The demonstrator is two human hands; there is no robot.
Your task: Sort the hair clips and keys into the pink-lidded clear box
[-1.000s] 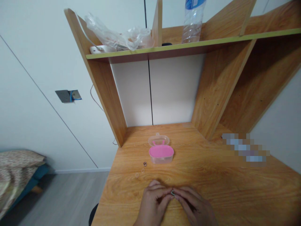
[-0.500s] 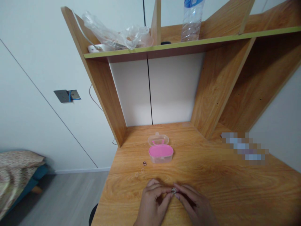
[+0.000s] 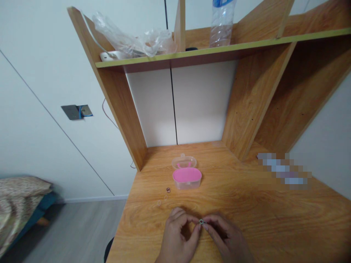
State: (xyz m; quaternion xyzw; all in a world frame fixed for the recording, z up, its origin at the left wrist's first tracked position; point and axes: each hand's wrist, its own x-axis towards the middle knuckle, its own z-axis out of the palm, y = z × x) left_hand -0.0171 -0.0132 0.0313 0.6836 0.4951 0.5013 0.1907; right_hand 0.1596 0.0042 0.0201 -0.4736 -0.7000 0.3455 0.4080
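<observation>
A small grey-green loop [image 3: 202, 221], much like a little elastic band, is pinched between my two hands just above the desk. My left hand [image 3: 179, 233] grips its left side with thumb and forefinger. From the other side, the thumb and forefinger of my right hand [image 3: 227, 235] hold it too. To the upper left lie a dark reddish ring-shaped band [image 3: 168, 190] and two pale, see-through bands, one of them the nearer pale band [image 3: 159, 203]. Behind these stands a clear oval box with a pink inner lid [image 3: 187, 175]; its clear outer lid [image 3: 184, 162] is tipped back.
The wooden desk [image 3: 263, 219] carries a shelf unit along its back. On the shelf [image 3: 197, 56] are a plastic bag [image 3: 153, 42] and a water bottle [image 3: 222, 25]. A blurred-out object [image 3: 282, 168] lies at the right. A bed [image 3: 22, 204] stands at the far left.
The loop has turned between my fingers and its opening now shows more clearly. My fingertips have drawn slightly apart. The whole view has shifted a little.
</observation>
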